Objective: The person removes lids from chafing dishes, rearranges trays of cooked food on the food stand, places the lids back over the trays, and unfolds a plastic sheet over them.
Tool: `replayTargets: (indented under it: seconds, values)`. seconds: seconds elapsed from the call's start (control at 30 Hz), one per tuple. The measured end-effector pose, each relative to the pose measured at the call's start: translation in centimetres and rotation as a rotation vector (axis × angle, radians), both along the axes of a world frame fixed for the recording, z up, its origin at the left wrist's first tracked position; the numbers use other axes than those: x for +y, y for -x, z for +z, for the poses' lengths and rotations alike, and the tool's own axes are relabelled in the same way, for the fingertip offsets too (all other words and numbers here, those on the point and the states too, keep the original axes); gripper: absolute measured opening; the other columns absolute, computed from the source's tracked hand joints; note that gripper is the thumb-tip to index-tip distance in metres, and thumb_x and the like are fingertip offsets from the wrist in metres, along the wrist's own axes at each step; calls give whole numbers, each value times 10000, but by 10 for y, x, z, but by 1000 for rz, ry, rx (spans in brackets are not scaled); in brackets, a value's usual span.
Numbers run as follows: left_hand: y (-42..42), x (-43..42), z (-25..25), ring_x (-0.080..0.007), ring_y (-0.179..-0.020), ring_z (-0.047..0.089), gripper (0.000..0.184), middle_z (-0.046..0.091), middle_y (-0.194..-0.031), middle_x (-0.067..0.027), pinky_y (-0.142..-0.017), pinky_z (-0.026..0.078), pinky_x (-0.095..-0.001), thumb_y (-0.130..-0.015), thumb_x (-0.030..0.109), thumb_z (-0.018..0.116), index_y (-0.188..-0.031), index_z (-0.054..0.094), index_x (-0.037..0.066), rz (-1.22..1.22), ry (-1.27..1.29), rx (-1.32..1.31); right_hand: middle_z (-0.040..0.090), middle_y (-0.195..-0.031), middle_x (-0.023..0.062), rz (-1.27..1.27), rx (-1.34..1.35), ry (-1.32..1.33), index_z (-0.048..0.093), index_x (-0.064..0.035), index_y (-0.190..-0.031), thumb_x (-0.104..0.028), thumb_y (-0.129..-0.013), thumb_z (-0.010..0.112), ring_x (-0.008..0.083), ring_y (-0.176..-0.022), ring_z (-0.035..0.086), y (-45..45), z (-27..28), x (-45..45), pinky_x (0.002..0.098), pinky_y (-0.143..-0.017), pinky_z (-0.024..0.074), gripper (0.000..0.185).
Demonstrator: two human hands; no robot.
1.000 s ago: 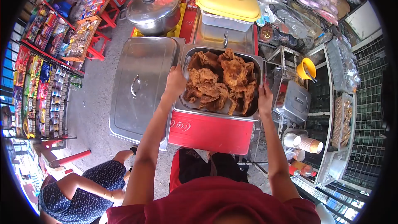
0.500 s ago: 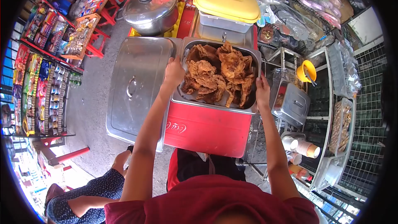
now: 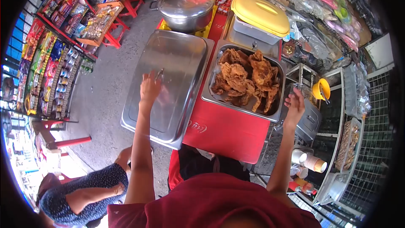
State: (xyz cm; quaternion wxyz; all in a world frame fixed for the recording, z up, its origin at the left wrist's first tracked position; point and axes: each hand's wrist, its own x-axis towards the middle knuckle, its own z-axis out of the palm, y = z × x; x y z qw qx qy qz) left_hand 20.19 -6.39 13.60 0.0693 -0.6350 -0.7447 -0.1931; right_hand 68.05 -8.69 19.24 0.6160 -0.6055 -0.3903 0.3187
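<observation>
A metal tray (image 3: 244, 109) of fried chicken (image 3: 249, 78) rests on a red Coca-Cola table (image 3: 223, 133). Left of it lies a wide steel lid (image 3: 164, 114), flat, with a small loop handle (image 3: 159, 74) in its middle. My left hand (image 3: 150, 88) is over this lid, its fingers stretched beside the handle; whether they touch it I cannot tell. Just off the tray's right side is my right hand (image 3: 295, 104), raised, fingers apart and slightly bent, holding nothing.
Behind stand a lidded steel pot (image 3: 187, 10) and a plastic box with a yellow lid (image 3: 260, 12). A rack on the right holds a yellow cup (image 3: 320, 88) and paper cups (image 3: 314, 164). Snack shelves (image 3: 50, 67) line the left. Another person (image 3: 88, 192) is at lower left.
Both hands have let go of the tray's sides. My left hand moved left to the lid's handle; my right hand moved off to the right. The view has shifted, so the scene sits further right.
</observation>
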Motion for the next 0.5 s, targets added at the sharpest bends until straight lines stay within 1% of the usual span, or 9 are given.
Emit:
replayTargets:
  seconds: [0.07,0.13,0.2,0.23,0.3,0.33,0.4,0.43,0.5]
  values:
    - [16,4,-4,-371,-865,565,384,600,-879,-175,-757,440,-445,-754,268,575,-1093,516,97,-47,291,-344,552,-833,14,-24,-12,-35,568,-31,-1069,-113,-867,508,81,-672,507,21,12,-14,209,-609,415,226]
    - [27,11,-12,-372,-821,589,392,624,-833,-170,-709,450,-455,-729,274,585,-1080,517,111,-94,268,-393,556,-762,10,22,-5,-32,597,-13,-996,-76,-862,503,72,-627,489,53,26,-31,209,-581,407,175]
    - [34,23,-15,-342,-787,604,369,627,-803,-157,-698,460,-414,-729,249,576,-1063,521,102,-58,434,-546,551,-722,12,-31,6,-33,611,1,-947,-59,-849,509,74,-621,486,95,42,-44,214,-574,402,154]
    - [35,25,-16,-342,-787,604,369,627,-803,-157,-698,460,-414,-729,249,576,-1063,521,102,-73,443,-548,548,-707,14,-16,18,-12,613,2,-940,-55,-843,514,75,-618,486,115,46,-52,215,-572,401,149]
    - [36,27,-16,-306,-713,616,345,622,-719,-133,-668,464,-386,-724,221,577,-1042,527,97,-102,413,-826,543,-681,14,4,45,9,616,2,-924,-49,-830,526,78,-612,484,154,43,-65,215,-564,394,139]
    - [37,29,-17,-306,-713,616,345,622,-719,-133,-668,464,-386,-724,221,577,-1042,527,97,-114,422,-822,547,-690,14,86,14,48,615,4,-916,-53,-841,520,78,-633,502,171,41,-71,216,-584,418,134]
    - [39,29,-22,-254,-628,605,315,597,-645,-114,-623,457,-355,-747,198,576,-1038,535,86,-102,346,-904,564,-712,18,176,21,163,609,6,-927,-36,-856,504,83,-668,534,208,35,-86,222,-617,456,133]
    - [39,28,-12,-254,-628,605,315,597,-645,-114,-623,457,-355,-747,198,576,-1038,535,86,-127,369,-900,564,-712,18,144,23,173,609,6,-927,-36,-856,504,83,-668,534,221,32,-91,222,-617,456,133]
    - [42,21,9,-222,-589,577,273,577,-630,-112,-580,439,-340,-789,166,554,-1046,552,75,-95,313,-883,586,-741,25,275,33,277,601,6,-951,-23,-868,495,87,-697,559,243,21,-103,233,-644,481,138]
